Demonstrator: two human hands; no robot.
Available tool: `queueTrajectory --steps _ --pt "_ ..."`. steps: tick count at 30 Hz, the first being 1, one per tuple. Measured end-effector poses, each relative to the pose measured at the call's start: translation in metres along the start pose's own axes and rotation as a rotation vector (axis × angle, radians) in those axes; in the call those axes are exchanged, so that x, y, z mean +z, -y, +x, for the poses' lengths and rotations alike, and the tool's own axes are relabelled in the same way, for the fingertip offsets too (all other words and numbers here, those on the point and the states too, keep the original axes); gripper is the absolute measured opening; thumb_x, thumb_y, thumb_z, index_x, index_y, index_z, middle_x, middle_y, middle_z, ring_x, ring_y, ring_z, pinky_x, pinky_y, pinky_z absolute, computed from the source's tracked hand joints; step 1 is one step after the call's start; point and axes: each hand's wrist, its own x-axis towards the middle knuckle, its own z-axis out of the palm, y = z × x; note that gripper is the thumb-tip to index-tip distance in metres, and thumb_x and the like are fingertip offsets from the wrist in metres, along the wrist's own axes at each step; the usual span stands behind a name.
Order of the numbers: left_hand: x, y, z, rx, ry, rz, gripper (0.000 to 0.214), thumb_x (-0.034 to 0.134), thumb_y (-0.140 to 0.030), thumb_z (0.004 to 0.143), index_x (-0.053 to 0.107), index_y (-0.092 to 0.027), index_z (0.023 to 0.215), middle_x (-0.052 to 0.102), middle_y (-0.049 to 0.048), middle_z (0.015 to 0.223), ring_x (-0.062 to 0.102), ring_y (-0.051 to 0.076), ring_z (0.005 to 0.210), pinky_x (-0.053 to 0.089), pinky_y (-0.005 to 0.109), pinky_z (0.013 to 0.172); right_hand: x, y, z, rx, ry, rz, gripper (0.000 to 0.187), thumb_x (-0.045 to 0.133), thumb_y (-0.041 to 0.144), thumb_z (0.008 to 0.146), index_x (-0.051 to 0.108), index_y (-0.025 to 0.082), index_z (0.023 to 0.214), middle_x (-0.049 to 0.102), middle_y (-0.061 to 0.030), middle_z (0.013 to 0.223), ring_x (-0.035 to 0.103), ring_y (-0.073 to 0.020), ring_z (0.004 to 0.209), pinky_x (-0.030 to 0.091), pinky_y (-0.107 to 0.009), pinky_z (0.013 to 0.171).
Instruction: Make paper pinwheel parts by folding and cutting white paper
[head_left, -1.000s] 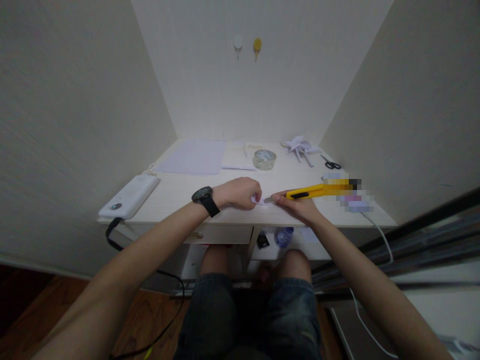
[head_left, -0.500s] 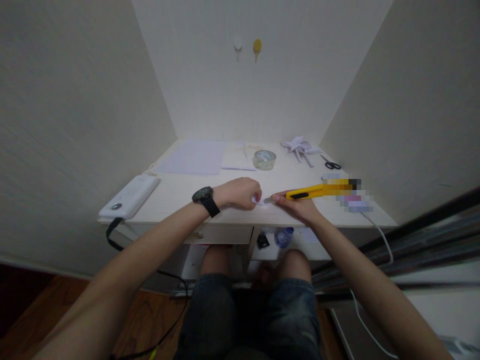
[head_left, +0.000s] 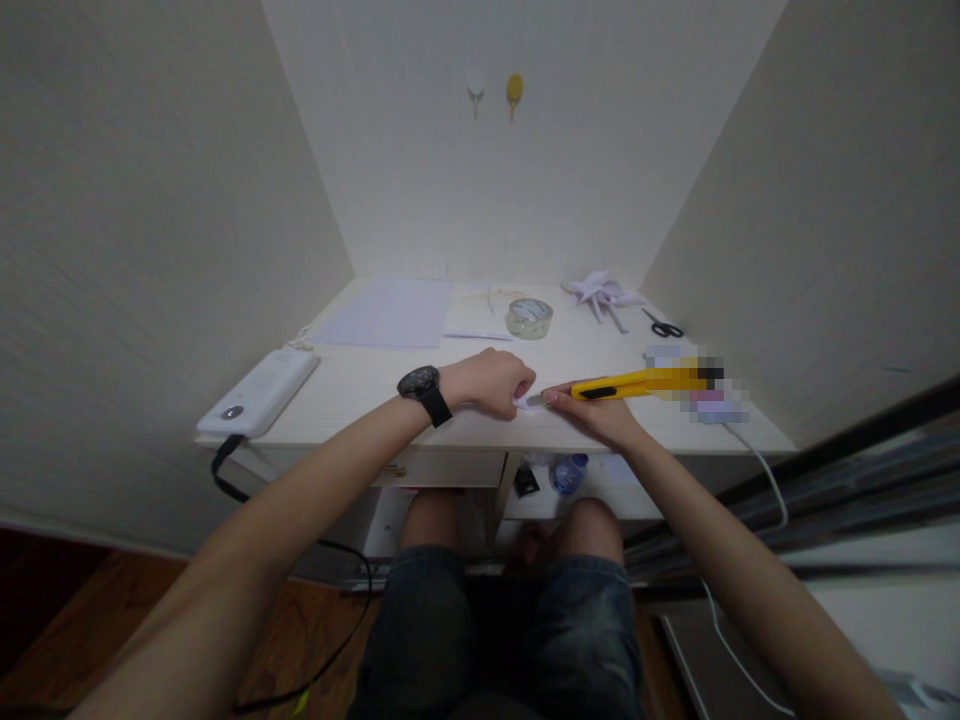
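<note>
A yellow utility knife (head_left: 615, 384) lies in my right hand (head_left: 592, 408), its blade pointing left and the fingers closed round its front end. The blade's tip meets a small piece of white paper (head_left: 525, 402) on the desk. Just left of the blade, my left hand (head_left: 496, 382) is curled with its fingertips closed on that paper. Most of the paper is hidden under the fingers. A black watch sits on my left wrist.
Behind my hands stands a roll of clear tape (head_left: 529, 319). White sheets (head_left: 390, 312) lie at the back left, folded paper shapes (head_left: 600, 296) at the back right. Black scissors (head_left: 663, 325) rest near the right edge, a white power bank (head_left: 261, 394) at the left.
My left hand has shifted a little to the right, closer to the blade. The right hand and the knife have hardly moved.
</note>
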Motion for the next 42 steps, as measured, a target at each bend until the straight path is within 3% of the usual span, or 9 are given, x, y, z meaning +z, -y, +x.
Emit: queueTrajectory --steps 7,14,18,26,35,42 --pt "-0.014 -0.001 0.015 -0.081 0.234 -0.057 0.056 0.069 -0.04 0.06 0.058 -0.021 0.112 0.07 0.0092 0.097 0.062 0.026 0.08 0.042 0.032 0.064 0.0 -0.003 -0.001 0.012 0.002 -0.031 0.034 0.068 0.056 0.079 0.08 0.026 0.093 0.078 -0.0046 0.093 0.07 -0.0266 0.092 0.053 -0.039 0.085" --pt "-0.018 0.004 0.03 -0.07 0.349 -0.15 0.069 0.074 -0.041 0.055 0.058 -0.021 0.119 0.068 0.0089 0.112 0.061 0.025 0.092 0.046 0.032 0.073 0.0 0.001 -0.001 -0.005 0.014 -0.041 0.033 0.068 0.054 0.08 0.08 0.026 0.093 0.078 -0.0036 0.092 0.07 -0.025 0.089 0.053 -0.037 0.084" --pt "-0.022 0.015 0.038 -0.031 0.434 -0.292 0.064 0.077 -0.047 0.056 0.065 -0.02 0.113 0.069 0.0068 0.112 0.061 0.024 0.097 0.046 0.031 0.081 0.0 0.002 -0.001 -0.008 0.01 -0.033 0.032 0.069 0.052 0.08 0.08 0.025 0.093 0.078 -0.0036 0.09 0.07 -0.0253 0.089 0.053 -0.037 0.084" --pt "-0.013 0.024 0.048 -0.055 0.408 -0.345 0.024 0.066 -0.023 0.064 0.074 -0.015 0.085 0.074 0.0033 0.083 0.062 0.018 0.079 0.046 0.028 0.073 0.0 0.002 -0.001 0.01 0.021 -0.044 0.032 0.068 0.053 0.081 0.08 0.026 0.093 0.078 -0.0031 0.09 0.07 -0.0247 0.087 0.053 -0.036 0.081" --pt "-0.022 0.018 0.054 -0.12 0.48 -0.333 0.028 0.069 -0.027 0.06 0.078 -0.014 0.082 0.073 0.0049 0.077 0.059 0.02 0.076 0.047 0.03 0.072 -0.001 0.007 -0.002 0.032 0.019 -0.058 0.035 0.069 0.053 0.079 0.08 0.023 0.093 0.078 -0.0048 0.089 0.069 -0.0249 0.084 0.053 -0.036 0.078" --pt "-0.016 0.023 0.06 -0.107 0.498 -0.351 0.018 0.069 -0.028 0.057 0.074 -0.017 0.07 0.07 0.0026 0.07 0.057 0.019 0.073 0.045 0.03 0.069 -0.002 0.004 -0.001 0.009 0.025 -0.043 0.031 0.07 0.052 0.079 0.08 0.025 0.089 0.078 -0.0041 0.089 0.07 -0.0249 0.085 0.054 -0.036 0.08"
